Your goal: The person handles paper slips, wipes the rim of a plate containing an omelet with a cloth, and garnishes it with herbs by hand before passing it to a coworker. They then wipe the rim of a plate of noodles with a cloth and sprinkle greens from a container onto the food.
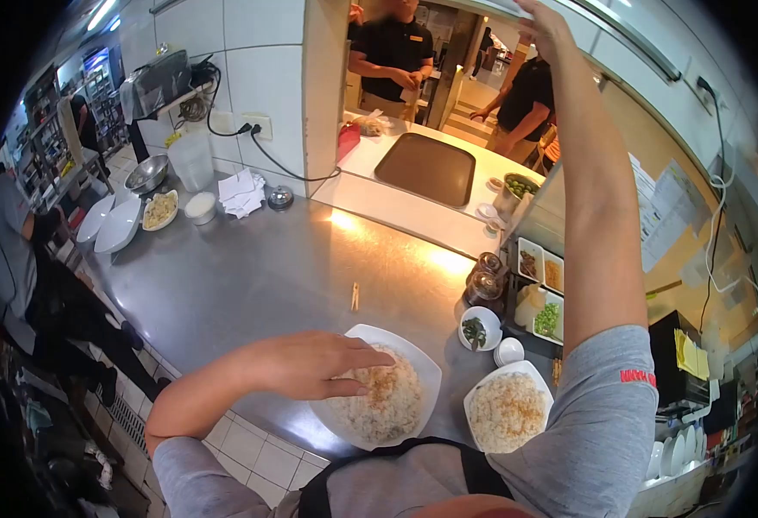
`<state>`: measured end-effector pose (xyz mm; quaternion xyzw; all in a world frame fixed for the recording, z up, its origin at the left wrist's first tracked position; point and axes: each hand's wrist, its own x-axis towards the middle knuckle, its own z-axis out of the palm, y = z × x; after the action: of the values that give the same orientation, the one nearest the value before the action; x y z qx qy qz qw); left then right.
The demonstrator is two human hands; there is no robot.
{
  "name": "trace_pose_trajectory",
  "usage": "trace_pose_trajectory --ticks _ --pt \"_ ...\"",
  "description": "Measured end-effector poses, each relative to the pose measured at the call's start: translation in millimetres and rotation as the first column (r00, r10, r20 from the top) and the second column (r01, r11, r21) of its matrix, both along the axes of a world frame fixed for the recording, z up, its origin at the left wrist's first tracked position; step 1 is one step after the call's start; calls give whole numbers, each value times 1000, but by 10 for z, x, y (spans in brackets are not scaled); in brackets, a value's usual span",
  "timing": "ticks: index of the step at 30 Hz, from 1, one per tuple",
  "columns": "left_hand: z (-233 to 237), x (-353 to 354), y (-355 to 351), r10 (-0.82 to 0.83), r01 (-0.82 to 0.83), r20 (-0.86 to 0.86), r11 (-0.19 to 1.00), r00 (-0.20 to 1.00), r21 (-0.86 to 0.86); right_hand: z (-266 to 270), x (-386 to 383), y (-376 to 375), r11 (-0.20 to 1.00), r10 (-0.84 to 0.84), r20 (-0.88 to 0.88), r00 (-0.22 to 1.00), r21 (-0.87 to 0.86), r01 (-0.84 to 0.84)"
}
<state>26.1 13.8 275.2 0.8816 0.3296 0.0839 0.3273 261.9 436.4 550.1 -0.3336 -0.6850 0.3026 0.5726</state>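
Observation:
My left hand (331,363) reaches over a white squarish bowl (429,380) of rice, fingers stretched out and thumb apart from them. Brown-orange crumbs lie scattered on the rice (387,410) near the fingertips. To the right stands a second white bowl (541,375), also filled with rice and topped with similar crumbs. My right arm is raised high, and my right hand (547,30) is at the top edge of the view by the upper frame of the pass-through window; its fingers are mostly cut off.
A clothespin (355,296) lies on the steel counter (266,268). A small bowl of dark greens (474,332), dark jars (485,285) and topping containers (547,319) stand right. A brown tray (426,168) sits in the window, people beyond. White plates (118,226) stand left.

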Motion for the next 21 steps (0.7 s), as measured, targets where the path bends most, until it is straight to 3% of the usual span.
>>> trace_pose_trajectory --ticks 2,3,5,6,8,9,11,12,13,15,16,18,19,21 --pt "16 -136 25 66 -63 56 997 996 -52 11 -124 102 999 15 -67 998 50 -12" --pt "28 -181 44 123 -113 101 988 987 -103 58 -195 130 1000 5 -74 997 -15 -6" --pt "54 -211 109 184 -161 184 978 966 -135 24 -222 194 989 144 -125 982 -16 -147" --pt "69 -192 164 234 -198 252 967 939 -161 -30 -201 124 992 118 -128 985 -36 -124" --pt "-26 -101 320 312 -347 496 938 810 -23 -286 -201 -162 957 256 -16 967 -134 -256" --pt "-71 -13 393 372 -402 676 907 636 -122 -498 -92 -306 627 726 -70 684 -340 -701" --pt "-74 228 599 388 -416 891 869 236 -268 -1039 -14 -1507 717 665 96 741 -360 -597" --pt "-56 385 702 346 -399 938 864 31 -306 -1308 34 -1955 883 467 305 830 -118 -454" --pt "-60 519 728 366 -329 927 887 77 -323 -1618 265 -2196 823 565 320 760 -285 -491" --pt "-68 834 773 357 -66 933 931 -48 -359 -2070 710 -2635 766 639 347 687 -374 -523" --pt "-113 1064 763 381 -8 924 924 -10 -382 -2299 924 -2790 751 649 307 696 -407 -520" --pt "-208 1489 689 566 -302 806 809 173 -503 -2494 1427 -3089 714 673 303 675 -504 -486" --pt "-236 1689 634 573 -283 796 810 197 -513 -2538 1746 -3186 720 657 287 697 -511 -469" --pt "-360 2039 450 560 -334 772 820 300 -465 -2714 2450 -3318 825 529 443 724 -471 -314"
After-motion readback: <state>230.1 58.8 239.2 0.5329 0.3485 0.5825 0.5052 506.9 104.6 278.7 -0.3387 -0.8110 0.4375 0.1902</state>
